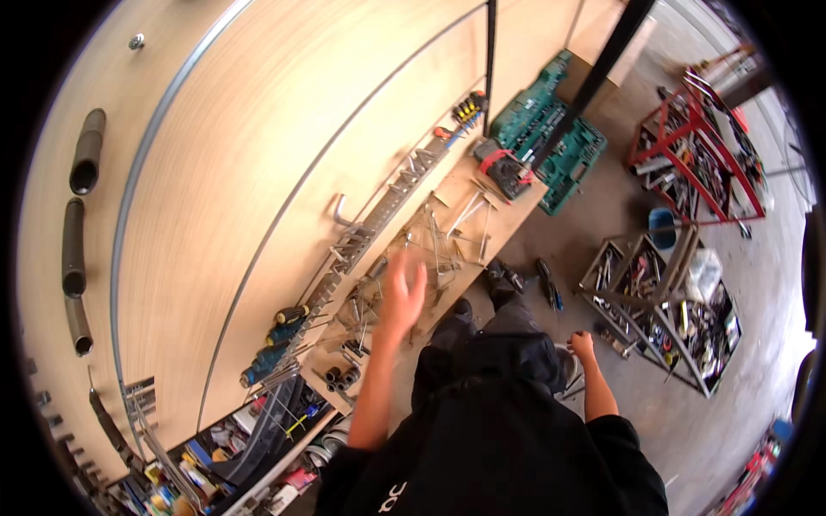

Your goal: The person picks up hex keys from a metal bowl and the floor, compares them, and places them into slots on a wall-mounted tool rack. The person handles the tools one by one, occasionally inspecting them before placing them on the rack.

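My left hand [403, 291], blurred by motion, is raised over a wooden shelf [460, 187] strewn with metal hex keys and T-handle keys [465, 213]. Its fingers and thumb look apart, and I see nothing between them. Just beyond it, a slotted metal rail [379, 217] on the wooden panel carries several bent hex keys [342, 211]. Down at my right side hangs my right hand [582, 346], fingers curled in, with nothing visible in it.
Screwdrivers [288, 328] sit at the rail's near end. A red-and-black power tool [506, 172] is beside an open green socket case [551, 129]. Two metal tool carts [667, 301], [697, 155] stand right. Pliers [548, 284] lie on the floor by my feet.
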The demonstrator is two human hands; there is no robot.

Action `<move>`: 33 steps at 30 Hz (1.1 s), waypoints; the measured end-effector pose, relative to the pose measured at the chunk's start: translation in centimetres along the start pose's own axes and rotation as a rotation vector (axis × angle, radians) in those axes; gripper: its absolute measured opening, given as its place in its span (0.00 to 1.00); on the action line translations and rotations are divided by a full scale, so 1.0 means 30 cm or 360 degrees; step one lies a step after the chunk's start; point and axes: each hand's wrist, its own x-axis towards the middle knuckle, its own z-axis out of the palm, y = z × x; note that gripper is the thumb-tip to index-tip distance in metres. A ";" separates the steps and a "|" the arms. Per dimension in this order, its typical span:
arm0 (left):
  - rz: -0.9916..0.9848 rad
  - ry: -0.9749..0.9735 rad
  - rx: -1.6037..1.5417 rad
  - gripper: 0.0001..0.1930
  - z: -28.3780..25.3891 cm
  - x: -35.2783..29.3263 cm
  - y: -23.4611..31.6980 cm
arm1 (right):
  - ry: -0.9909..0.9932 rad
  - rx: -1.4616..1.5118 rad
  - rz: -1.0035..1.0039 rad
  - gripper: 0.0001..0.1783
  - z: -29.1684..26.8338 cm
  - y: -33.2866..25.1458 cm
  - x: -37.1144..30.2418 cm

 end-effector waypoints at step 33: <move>-0.0929 -0.1582 0.0666 0.16 0.097 -0.834 -0.866 | 0.0201 0.1342 0.0007 0.12 0.601 0.651 -0.766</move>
